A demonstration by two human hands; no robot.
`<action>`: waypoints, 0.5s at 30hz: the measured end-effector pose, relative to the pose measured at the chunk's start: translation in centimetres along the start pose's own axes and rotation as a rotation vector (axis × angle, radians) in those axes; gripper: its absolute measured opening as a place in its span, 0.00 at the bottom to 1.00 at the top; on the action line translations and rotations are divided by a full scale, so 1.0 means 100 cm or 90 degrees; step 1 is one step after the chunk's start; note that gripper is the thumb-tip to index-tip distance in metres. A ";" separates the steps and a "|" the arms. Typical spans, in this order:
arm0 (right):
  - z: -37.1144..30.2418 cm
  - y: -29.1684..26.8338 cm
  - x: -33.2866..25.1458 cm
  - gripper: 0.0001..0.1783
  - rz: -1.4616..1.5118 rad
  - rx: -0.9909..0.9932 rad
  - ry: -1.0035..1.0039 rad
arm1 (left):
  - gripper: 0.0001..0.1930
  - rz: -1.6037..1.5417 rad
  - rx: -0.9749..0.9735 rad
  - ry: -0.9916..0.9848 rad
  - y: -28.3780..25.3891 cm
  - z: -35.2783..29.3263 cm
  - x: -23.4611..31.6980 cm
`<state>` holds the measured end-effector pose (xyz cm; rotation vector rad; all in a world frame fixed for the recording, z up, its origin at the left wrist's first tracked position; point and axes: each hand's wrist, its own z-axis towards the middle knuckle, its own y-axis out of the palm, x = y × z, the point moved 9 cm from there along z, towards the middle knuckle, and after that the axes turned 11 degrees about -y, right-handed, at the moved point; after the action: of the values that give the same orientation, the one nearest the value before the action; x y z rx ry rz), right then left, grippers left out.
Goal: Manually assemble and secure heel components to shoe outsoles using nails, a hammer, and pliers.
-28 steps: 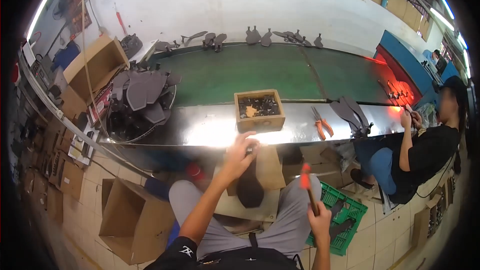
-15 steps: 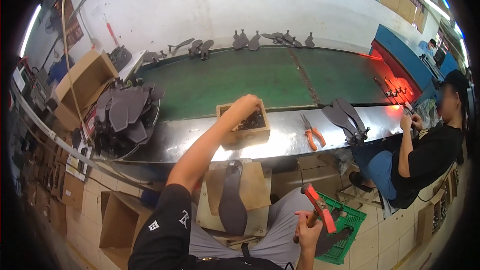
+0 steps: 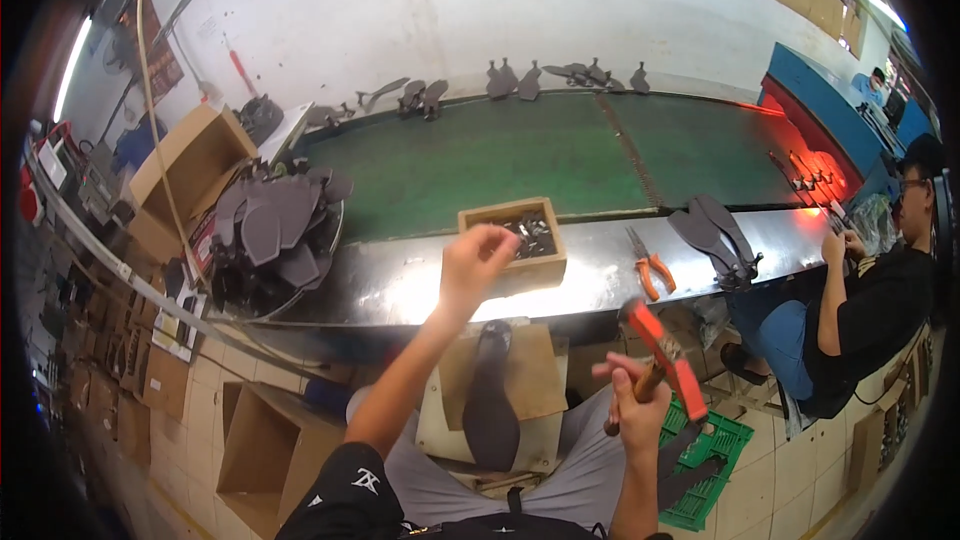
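My left hand (image 3: 470,272) hovers just in front of a small wooden box (image 3: 556,230) on the metal ledge. Its thumb and fingertips are pinched together, and whatever they hold is too small to make out. Small dark and shiny metal pieces (image 3: 535,230) lie inside the box. In my right hand (image 3: 638,408) is a hammer (image 3: 680,368) with a red head and a wooden handle, held over my right thigh. Between the hands, a dark grey shoe sole (image 3: 492,420) lies lengthwise on a board (image 3: 540,380) across my lap.
Orange-handled pliers (image 3: 650,265) and two soles (image 3: 710,235) lie right of the box. A heap of soles (image 3: 275,225) stands left beside cardboard boxes. Beyond is a green conveyor belt (image 3: 450,160). A green crate (image 3: 715,480) sits low right; a co-worker (image 3: 850,310) sits farther right.
My left hand has come out of the wooden box and back toward me. My right hand has lifted the hammer slightly, and the whole view has shifted a little.
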<state>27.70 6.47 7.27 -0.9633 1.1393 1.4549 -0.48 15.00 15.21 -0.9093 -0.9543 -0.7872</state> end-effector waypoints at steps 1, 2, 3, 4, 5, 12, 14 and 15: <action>0.007 0.011 -0.010 0.14 0.017 -0.019 -0.028 | 0.08 -0.072 -0.021 -0.039 -0.005 -0.024 0.006; 0.012 0.026 -0.020 0.15 0.045 -0.056 -0.052 | 0.07 -0.099 -0.028 -0.035 -0.011 -0.049 0.022; 0.014 0.044 -0.032 0.16 0.075 -0.095 -0.075 | 0.04 -0.141 -0.023 -0.053 -0.019 -0.072 0.035; 0.014 0.057 -0.040 0.17 0.090 -0.123 -0.087 | 0.06 -0.179 -0.057 -0.079 -0.023 -0.092 0.045; 0.013 0.069 -0.050 0.18 0.092 -0.156 -0.120 | 0.05 -0.136 -0.049 -0.012 -0.029 -0.106 0.060; -0.009 0.110 -0.066 0.12 0.053 -0.158 -0.077 | 0.12 -0.022 -0.005 0.198 -0.051 -0.153 0.075; -0.002 0.111 -0.058 0.12 0.052 -0.140 -0.091 | 0.15 0.036 0.068 0.140 -0.052 -0.138 0.037; 0.005 0.109 -0.047 0.11 0.018 -0.143 -0.106 | 0.17 0.099 0.133 0.080 -0.052 -0.126 0.010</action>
<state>17.80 5.38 13.74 -0.9610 0.8842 1.6797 -0.51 1.38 13.96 -0.7333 -0.8280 -0.5932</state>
